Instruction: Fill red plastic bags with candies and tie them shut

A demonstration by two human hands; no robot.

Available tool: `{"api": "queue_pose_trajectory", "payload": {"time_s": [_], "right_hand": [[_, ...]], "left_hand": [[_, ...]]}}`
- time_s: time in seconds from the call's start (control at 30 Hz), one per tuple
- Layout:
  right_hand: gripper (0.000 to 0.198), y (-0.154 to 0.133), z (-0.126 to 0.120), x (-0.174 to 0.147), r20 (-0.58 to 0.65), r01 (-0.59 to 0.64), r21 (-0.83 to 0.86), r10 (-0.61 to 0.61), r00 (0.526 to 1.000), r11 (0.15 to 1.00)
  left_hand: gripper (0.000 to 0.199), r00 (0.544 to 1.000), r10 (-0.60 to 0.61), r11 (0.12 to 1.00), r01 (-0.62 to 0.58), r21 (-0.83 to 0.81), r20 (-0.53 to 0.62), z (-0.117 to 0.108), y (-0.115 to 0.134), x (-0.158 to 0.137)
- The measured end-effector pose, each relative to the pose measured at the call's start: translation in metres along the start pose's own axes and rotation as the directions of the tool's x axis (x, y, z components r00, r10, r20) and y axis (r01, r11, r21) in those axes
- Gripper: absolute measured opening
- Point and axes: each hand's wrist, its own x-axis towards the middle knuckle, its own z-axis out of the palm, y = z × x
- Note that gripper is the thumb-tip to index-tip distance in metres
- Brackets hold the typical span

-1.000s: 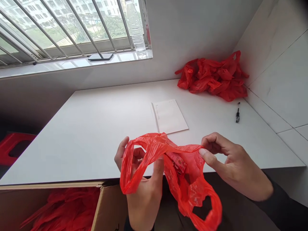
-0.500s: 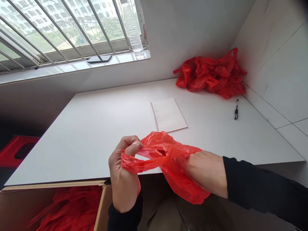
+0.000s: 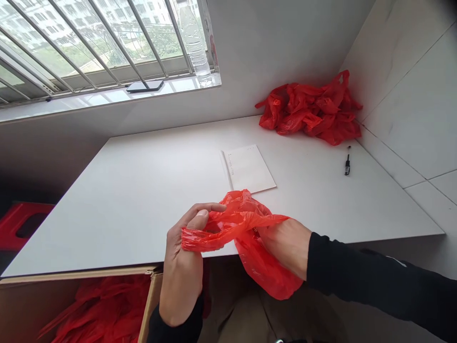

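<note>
A thin red plastic bag point(image 3: 250, 224) is stretched between my hands at the table's front edge. My left hand point(image 3: 182, 257) holds it by a handle loop, which passes around the thumb, with the index finger stretched over the bag's upper edge. On the other side, my right hand point(image 3: 285, 243) reaches into the bag as far as the wrist. Its fingers are hidden by the red film, so their grip does not show. The lower part of the bag hangs beneath my right wrist, past the table edge.
On the white table point(image 3: 160, 190) lie a pale notebook point(image 3: 250, 169), a black pen point(image 3: 347, 166) and a heap of red bags point(image 3: 310, 112). An open cardboard box point(image 3: 152, 305) with red plastic stands at lower left. A bottle point(image 3: 196, 47) and phone point(image 3: 144, 86) rest on the sill.
My right hand has moved left, closer to my left hand, and the handle loop has slackened. My left index finger has straightened out across the bag.
</note>
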Motion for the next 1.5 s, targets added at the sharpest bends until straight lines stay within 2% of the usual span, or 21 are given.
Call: {"api": "queue_pose_trajectory", "payload": {"time_s": [0.1, 0.13, 0.23, 0.3, 0.4, 0.5, 0.57, 0.67, 0.73, 0.8, 0.87, 0.93, 1.0, 1.03, 1.1, 1.17, 1.23, 1.33, 1.37, 1.43, 1.5], "right_hand": [[0.006, 0.003, -0.004, -0.001, 0.09, 0.026, -0.164, -0.011, 0.996, 0.986], [0.007, 0.004, -0.007, -0.002, 0.112, 0.054, -0.165, -0.035, 0.993, 0.985], [0.012, 0.004, -0.022, -0.009, 0.149, 0.134, -0.07, -0.122, 0.981, 0.989], [0.018, 0.002, -0.038, -0.014, 0.162, 0.103, 0.01, -0.103, 0.981, 0.995], [0.049, 0.001, -0.065, -0.023, 0.13, 0.04, 0.281, -0.08, 0.988, 0.959], [0.066, 0.002, -0.086, -0.033, 0.048, 0.058, 0.465, -0.09, 0.995, 0.883], [0.056, 0.004, -0.092, -0.039, 0.027, 0.066, 0.42, -0.085, 0.996, 0.905], [0.022, 0.002, -0.093, -0.045, -0.006, 0.084, 0.326, -0.086, 0.996, 0.942], [0.014, -0.003, -0.089, -0.048, -0.03, 0.105, 0.392, -0.101, 0.994, 0.914], [0.011, -0.008, -0.087, -0.05, -0.036, 0.103, 0.516, -0.099, 0.994, 0.85], [0.012, -0.012, -0.087, -0.049, -0.028, 0.058, 0.64, -0.052, 0.998, 0.766], [0.02, -0.012, -0.092, -0.046, -0.044, -0.009, 0.763, 0.065, 0.997, 0.647], [0.029, -0.009, -0.099, -0.04, -0.104, -0.013, 0.859, 0.198, 0.975, 0.512], [0.031, -0.006, -0.104, -0.037, -0.146, 0.016, 0.886, 0.245, 0.958, 0.464], [0.035, -0.001, -0.11, -0.032, -0.195, 0.067, 0.902, 0.266, 0.944, 0.426], [0.035, 0.002, -0.112, -0.031, -0.21, 0.084, 0.896, 0.248, 0.946, 0.436], [0.033, -0.002, -0.108, -0.035, -0.244, 0.093, 0.862, 0.247, 0.938, 0.498], [0.074, -0.015, -0.096, -0.044, -0.292, 0.13, 0.714, 0.123, 0.949, 0.688], [0.076, -0.021, -0.092, -0.046, -0.265, 0.135, 0.653, 0.058, 0.962, 0.746], [0.061, -0.032, -0.087, -0.047, -0.219, 0.15, 0.58, -0.023, 0.975, 0.8], [0.04, -0.039, -0.086, -0.047, -0.247, 0.159, 0.561, -0.019, 0.969, 0.812]], "left_hand": [[0.022, 0.998, 0.04, 0.998, -0.042, 0.048, 0.042, 0.002, 0.005, -0.003], [0.021, 0.996, 0.052, 0.995, -0.057, 0.085, 0.067, 0.003, 0.007, -0.005], [0.019, 0.988, 0.075, 0.98, -0.098, 0.172, 0.137, 0.0, 0.013, -0.008], [0.018, 0.984, 0.1, 0.977, -0.125, 0.175, 0.144, -0.003, 0.014, -0.009], [0.014, 0.979, 0.201, 0.976, -0.203, 0.083, 0.034, -0.008, 0.01, -0.01], [0.013, 0.93, 0.344, 0.939, -0.342, 0.032, -0.129, -0.009, 0.006, -0.009], [0.018, 0.886, 0.42, 0.907, -0.416, 0.064, -0.197, -0.008, 0.006, -0.009], [0.023, 0.843, 0.457, 0.89, -0.436, 0.137, -0.284, -0.007, 0.009, -0.012], [0.027, 0.872, 0.404, 0.915, -0.385, 0.121, -0.277, -0.008, 0.012, -0.015], [0.03, 0.931, 0.303, 0.952, -0.304, 0.027, -0.204, -0.01, 0.016, -0.017], [0.029, 0.97, 0.21, 0.97, -0.222, -0.096, -0.123, -0.013, 0.023, -0.019], [0.028, 0.986, 0.141, 0.964, -0.156, -0.216, -0.083, -0.015, 0.034, -0.02], [0.03, 0.998, 0.041, 0.949, -0.057, -0.309, -0.057, -0.015, 0.048, -0.021], [0.03, 0.999, -0.009, 0.938, -0.009, -0.347, -0.05, -0.013, 0.054, -0.021], [0.026, 0.998, -0.047, 0.917, 0.025, -0.399, -0.046, -0.008, 0.063, -0.023], [0.016, 1.0, -0.012, 0.897, 0.014, -0.442, 0.006, -0.001, 0.063, -0.028], [0.018, 0.997, 0.008, 0.903, 0.024, -0.428, 0.073, 0.008, 0.055, -0.036], [0.025, 0.994, -0.033, 0.952, 0.064, -0.298, 0.109, 0.023, 0.039, -0.053], [0.026, 0.994, -0.039, 0.964, 0.065, -0.257, 0.103, 0.029, 0.035, -0.059], [0.029, 0.99, -0.038, 0.974, 0.068, -0.217, 0.136, 0.038, 0.029, -0.069], [0.034, 0.983, -0.034, 0.976, 0.072, -0.207, 0.183, 0.043, 0.027, -0.075]]}}
